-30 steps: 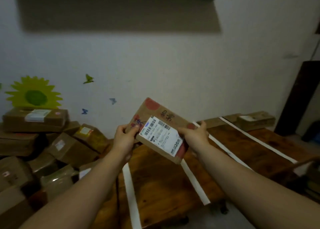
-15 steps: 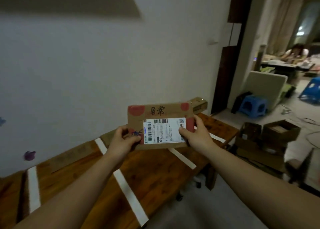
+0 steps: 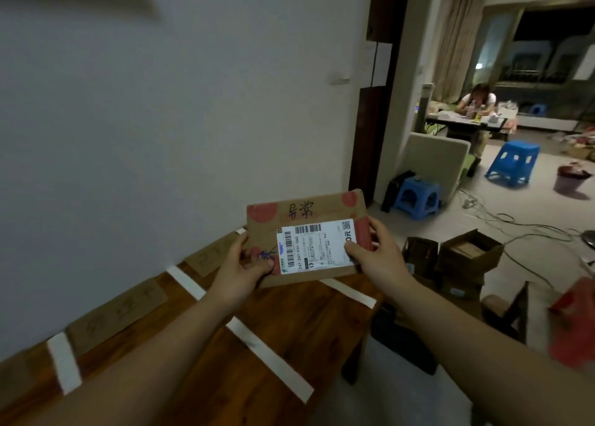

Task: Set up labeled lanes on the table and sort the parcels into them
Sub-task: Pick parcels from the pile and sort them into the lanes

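I hold the flat brown cardboard parcel [image 3: 322, 208] upright above the brown wooden table [image 3: 306, 329] at its far right end, my left hand [image 3: 240, 272] pinching its left edge and my right hand [image 3: 375, 258] its right, white shipping label [image 3: 317, 248] facing me, probably to choose a lane between the white tape strips [image 3: 267, 358].

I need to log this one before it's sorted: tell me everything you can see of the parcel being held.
The parcel is a flat brown cardboard box, held upright and slightly tilted above the wooden table. A white shipping label with barcodes sits on its face; black handwritten characters run along the top, red patches mark the corners, a blue scribble lower left. The left hand grips its left edge, the right hand its right edge.
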